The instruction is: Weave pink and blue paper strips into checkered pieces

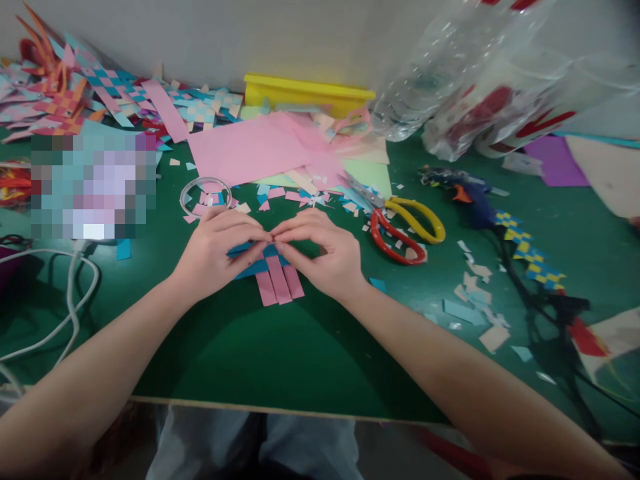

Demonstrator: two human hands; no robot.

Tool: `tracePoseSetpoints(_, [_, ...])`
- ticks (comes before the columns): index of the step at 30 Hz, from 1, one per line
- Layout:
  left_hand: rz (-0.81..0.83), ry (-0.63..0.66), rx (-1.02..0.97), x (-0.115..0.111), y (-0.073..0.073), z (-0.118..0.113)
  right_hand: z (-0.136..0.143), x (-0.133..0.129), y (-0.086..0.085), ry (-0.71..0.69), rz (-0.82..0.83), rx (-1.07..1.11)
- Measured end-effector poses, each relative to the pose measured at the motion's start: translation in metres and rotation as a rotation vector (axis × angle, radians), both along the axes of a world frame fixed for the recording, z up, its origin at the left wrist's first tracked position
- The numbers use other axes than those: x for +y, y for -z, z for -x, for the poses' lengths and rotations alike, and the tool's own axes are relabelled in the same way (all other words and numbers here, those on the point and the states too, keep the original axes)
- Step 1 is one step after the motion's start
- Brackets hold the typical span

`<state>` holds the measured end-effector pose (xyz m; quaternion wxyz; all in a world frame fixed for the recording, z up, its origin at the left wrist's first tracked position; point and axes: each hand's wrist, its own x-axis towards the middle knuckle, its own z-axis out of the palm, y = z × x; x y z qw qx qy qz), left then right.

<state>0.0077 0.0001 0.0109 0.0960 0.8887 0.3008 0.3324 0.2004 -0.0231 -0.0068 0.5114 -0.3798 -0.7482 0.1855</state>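
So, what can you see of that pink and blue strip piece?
The strip piece looks like paper: three flat pink strips side by side, ends toward the near edge of the green table, blue strips crosswise beyond. The left hand and right hand seem to pinch its far part, partly hiding it.

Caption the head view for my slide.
Left hand and right hand, fingertips together, work at pink and blue paper strips on a green table, scissors lying nearby.

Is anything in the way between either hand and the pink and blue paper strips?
Nothing visible: the left hand and right hand are at the paper strips, pinching at their far end. The scissors lie off to the right, clear of both.
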Motion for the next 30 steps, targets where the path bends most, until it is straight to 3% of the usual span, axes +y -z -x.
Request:
tracePoseSetpoints(5, [0.072,-0.011,0.047,0.000,0.001,0.000,-0.006,0.004,-0.006,0.085,0.199,0.188])
tracePoseSetpoints(8, [0.085,0.001,0.091,0.001,0.003,0.000,-0.010,0.006,-0.016,0.134,0.454,0.247])
tracePoseSetpoints(13, [0.178,0.080,0.096,0.003,0.009,0.001,-0.012,0.001,-0.041,-0.187,0.969,0.201])
tracePoseSetpoints(15, [0.197,0.127,0.109,0.003,0.011,0.001,-0.013,-0.002,-0.048,-0.291,1.100,0.156])
tracePoseSetpoints(20, [0.222,0.211,0.133,0.002,0.011,0.000,-0.014,-0.002,-0.052,-0.365,1.172,0.182])
tracePoseSetpoints(30, [0.300,0.205,0.164,0.002,0.007,-0.001,-0.013,0.001,-0.046,-0.355,1.277,0.309])
